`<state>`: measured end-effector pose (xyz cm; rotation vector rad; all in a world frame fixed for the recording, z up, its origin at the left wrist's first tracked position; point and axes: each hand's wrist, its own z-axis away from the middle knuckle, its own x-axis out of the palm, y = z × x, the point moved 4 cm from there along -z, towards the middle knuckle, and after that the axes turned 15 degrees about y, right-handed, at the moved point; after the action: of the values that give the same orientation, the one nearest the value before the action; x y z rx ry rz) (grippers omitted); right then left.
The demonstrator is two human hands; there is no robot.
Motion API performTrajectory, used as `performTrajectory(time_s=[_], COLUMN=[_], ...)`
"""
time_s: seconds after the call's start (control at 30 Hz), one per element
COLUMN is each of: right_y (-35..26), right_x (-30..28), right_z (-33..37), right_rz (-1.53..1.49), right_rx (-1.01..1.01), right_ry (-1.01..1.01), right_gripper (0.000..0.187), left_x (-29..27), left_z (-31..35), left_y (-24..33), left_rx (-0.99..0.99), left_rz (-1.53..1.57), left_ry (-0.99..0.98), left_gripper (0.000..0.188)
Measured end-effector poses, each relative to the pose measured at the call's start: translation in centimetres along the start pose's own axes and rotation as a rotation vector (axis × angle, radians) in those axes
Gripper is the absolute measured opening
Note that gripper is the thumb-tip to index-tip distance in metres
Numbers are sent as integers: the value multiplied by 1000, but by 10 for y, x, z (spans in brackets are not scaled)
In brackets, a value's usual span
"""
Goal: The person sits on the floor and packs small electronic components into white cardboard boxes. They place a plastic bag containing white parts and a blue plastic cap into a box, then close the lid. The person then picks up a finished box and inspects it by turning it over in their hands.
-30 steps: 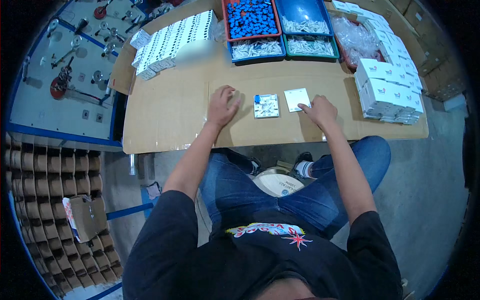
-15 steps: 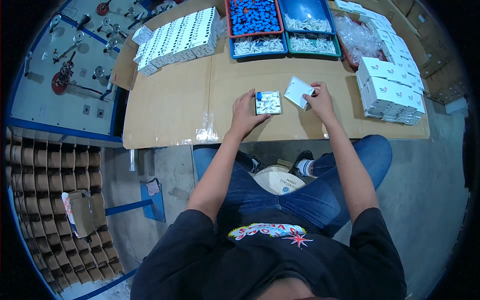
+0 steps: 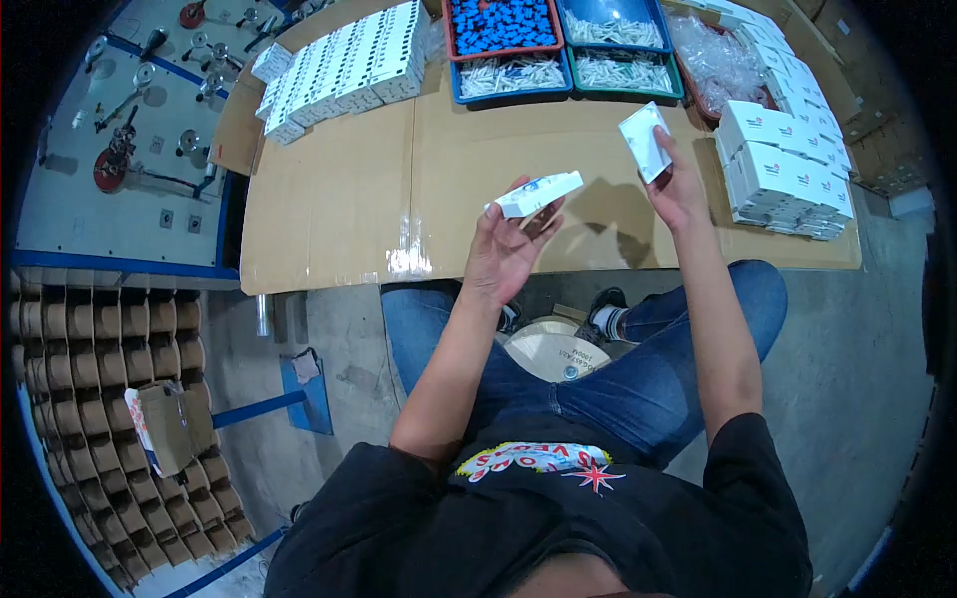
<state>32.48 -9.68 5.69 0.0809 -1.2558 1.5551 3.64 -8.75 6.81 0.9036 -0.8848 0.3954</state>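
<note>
My left hand (image 3: 510, 244) grips a shallow white square box (image 3: 541, 193), lifted above the table and tilted so that mostly its edge shows. A little blue is visible at its top side; the rest of its inside is turned away. To the right and farther off, my right hand (image 3: 678, 189) holds a flat white square cover (image 3: 645, 142) nearly on edge, fingers behind it and thumb at its near side. The two pieces are apart, with their shadows on the cardboard-covered table (image 3: 339, 189) below.
At the back stand a red tray of blue connectors (image 3: 503, 27) and blue and green trays of white slim parts (image 3: 623, 72). White boxes (image 3: 344, 70) are stacked at the far left, more white boxes (image 3: 783, 174) at the right. Clear plastic bags (image 3: 713, 65) fill a reddish tray.
My left hand has picked the box up off the table and tilted it. My right hand has moved right and away, turning the cover more upright.
</note>
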Motion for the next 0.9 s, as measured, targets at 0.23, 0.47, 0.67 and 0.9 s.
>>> performTrajectory(time_s=[0.23,0.47,0.67,0.9], right_y=[0,3,6,30], right_x=[22,44,60,68], right_z=[23,47,73,97], right_rz=[-88,-145,122,865], right_rx=[67,291,191,-381], right_ry=[-161,-404,-547,-604], right_gripper=[54,67,64,54], left_x=[24,15,20,17], left_z=[11,6,9,10], left_y=[-6,-13,-18,-26], left_rx=[-231,-288,-271,-323], left_rz=[249,238,1,37], left_ry=[56,47,109,160], left_gripper=[71,69,70,63])
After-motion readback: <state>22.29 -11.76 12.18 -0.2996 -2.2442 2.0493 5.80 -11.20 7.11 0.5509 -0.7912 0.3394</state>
